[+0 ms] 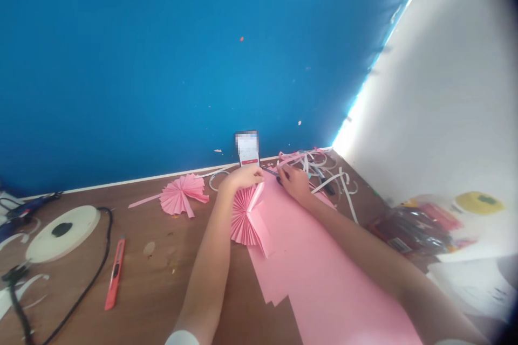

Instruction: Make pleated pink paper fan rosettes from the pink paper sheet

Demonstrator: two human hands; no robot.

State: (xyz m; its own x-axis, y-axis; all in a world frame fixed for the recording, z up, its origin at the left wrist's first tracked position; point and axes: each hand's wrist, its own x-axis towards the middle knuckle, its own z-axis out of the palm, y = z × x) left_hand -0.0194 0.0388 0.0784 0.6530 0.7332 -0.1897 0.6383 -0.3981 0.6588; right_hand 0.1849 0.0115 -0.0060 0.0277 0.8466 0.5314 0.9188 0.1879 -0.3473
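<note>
My left hand (246, 177) is closed at the top of a pleated pink paper fan (243, 221), its fingertips pinching the upper end of a folded edge. The fan is spread partway round, with an open gap on its right side. Just to the right, my right hand (294, 183) is closed around scissors (270, 171), whose dark blades point left towards my left hand. My fingers hide most of the handles. Beneath both hands and the fan's right part lies a large pink paper sheet (319, 275) with a stepped cut edge.
Another pink pleated fan (182, 195) lies to the left. A red box cutter (115, 275), a round white pad (62, 233) and a black cable (103, 259) are farther left. A phone (247, 151) leans on the blue wall. Paper strips (343, 186) tangle at right.
</note>
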